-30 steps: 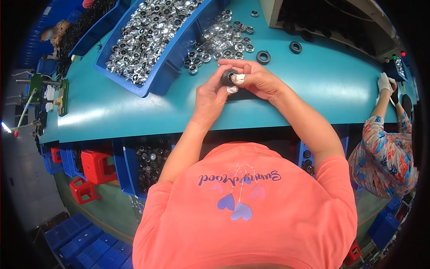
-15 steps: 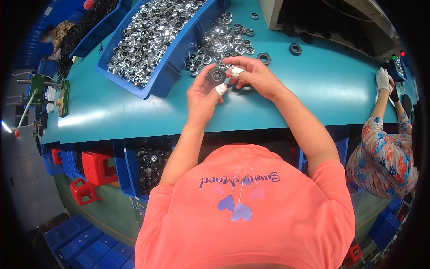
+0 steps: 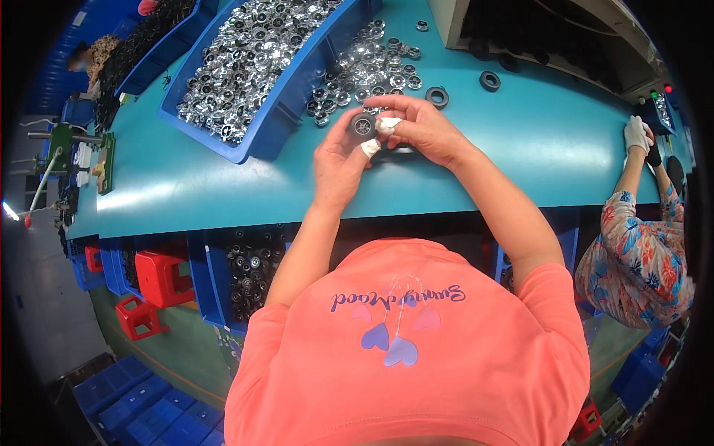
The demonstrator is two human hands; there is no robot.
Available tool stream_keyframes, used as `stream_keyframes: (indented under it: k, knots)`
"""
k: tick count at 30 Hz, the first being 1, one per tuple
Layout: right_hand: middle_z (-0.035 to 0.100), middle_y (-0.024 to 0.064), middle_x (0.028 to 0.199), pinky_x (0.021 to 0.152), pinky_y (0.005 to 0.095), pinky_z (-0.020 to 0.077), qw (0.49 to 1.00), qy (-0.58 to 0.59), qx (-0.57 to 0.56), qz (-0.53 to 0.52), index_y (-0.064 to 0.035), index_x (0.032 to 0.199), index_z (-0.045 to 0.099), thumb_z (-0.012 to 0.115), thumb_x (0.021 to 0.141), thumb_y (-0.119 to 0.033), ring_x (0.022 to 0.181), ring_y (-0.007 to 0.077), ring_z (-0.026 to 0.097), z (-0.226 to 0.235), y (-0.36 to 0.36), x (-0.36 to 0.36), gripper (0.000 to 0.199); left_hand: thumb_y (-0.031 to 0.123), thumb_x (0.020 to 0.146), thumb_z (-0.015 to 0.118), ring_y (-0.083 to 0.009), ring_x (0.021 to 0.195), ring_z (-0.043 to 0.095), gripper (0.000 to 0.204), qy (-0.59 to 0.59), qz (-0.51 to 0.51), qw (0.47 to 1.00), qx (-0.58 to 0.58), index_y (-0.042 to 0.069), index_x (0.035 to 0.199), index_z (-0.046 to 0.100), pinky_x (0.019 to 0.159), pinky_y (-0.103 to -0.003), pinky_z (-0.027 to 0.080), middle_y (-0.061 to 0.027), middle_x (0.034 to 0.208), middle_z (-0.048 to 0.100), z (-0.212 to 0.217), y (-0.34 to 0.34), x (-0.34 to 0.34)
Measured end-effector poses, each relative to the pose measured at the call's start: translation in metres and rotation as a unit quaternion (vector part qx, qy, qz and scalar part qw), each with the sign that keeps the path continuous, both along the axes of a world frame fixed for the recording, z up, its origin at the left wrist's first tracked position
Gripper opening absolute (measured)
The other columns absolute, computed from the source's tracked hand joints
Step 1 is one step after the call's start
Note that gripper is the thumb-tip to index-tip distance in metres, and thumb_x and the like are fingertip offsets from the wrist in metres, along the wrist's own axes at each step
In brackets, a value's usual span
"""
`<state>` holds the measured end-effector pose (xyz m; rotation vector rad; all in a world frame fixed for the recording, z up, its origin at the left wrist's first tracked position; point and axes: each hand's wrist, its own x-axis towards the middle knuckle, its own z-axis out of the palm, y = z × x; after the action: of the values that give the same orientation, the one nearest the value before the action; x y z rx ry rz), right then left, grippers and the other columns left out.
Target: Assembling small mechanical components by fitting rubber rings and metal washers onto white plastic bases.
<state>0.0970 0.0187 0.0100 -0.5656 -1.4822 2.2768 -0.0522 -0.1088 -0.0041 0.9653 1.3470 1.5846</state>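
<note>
While left hand [image 3: 341,165] pinches the small black wheel [image 3: 363,125] at its fingertips, flat face up, right hand [image 3: 424,130] closes on it from just right, above the bench [image 3: 223,186].

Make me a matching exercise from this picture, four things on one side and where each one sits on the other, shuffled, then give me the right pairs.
Things:
1. small round black part with a metal centre
2. blue bin of shiny metal parts
3. loose black ring
4. red stool

Places:
A. under the teal table, at the left
B. lying alone on the tabletop, toward the upper right
C. pinched between the left hand and the right hand
D. standing on the table, up and left of both hands

Pairs: 1-C, 2-D, 3-B, 4-A
</note>
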Motion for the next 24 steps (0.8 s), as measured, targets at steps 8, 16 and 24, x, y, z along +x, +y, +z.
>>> stream_keyframes:
  k: [8,16,24]
  knots:
    - [0.069,0.0042,0.103,0.08,0.024,0.0522,0.996,0.043,-0.079,0.001,0.0038,0.144,0.048,0.071,0.09,-0.014,0.088,0.0103,0.065,-0.014,0.002,-0.001,0.061,0.005,0.091,0.071,-0.006,0.083,0.062,0.049,0.082,-0.019,0.996,-0.023,0.003,0.137,0.056,0.061,-0.021,0.05,-0.0015,0.104,0.069,-0.002,0.002,-0.001]
    - [0.068,0.005,0.104,0.077,0.0248,0.0538,0.999,-0.013,0.024,-0.021,-0.0016,0.14,0.055,0.063,0.094,-0.013,0.084,0.0101,0.063,-0.002,-0.002,-0.003,0.048,0.0,0.089,0.071,-0.0066,0.087,0.064,0.052,0.05,0.032,0.997,0.039,0.005,0.138,0.054,0.063,-0.02,0.051,-0.0029,0.107,0.07,-0.003,0.001,0.006]
    - [0.07,0.007,0.1,0.071,0.0261,0.0558,0.997,-0.033,0.043,-0.056,0.0,0.131,0.062,0.065,0.093,-0.014,0.081,0.0109,0.064,0.001,0.0,0.0,0.041,-0.003,0.086,0.072,-0.0072,0.09,0.064,0.053,0.125,0.068,0.989,0.03,0.008,0.136,0.057,0.065,-0.021,0.052,-0.002,0.11,0.067,-0.013,-0.001,0.0]
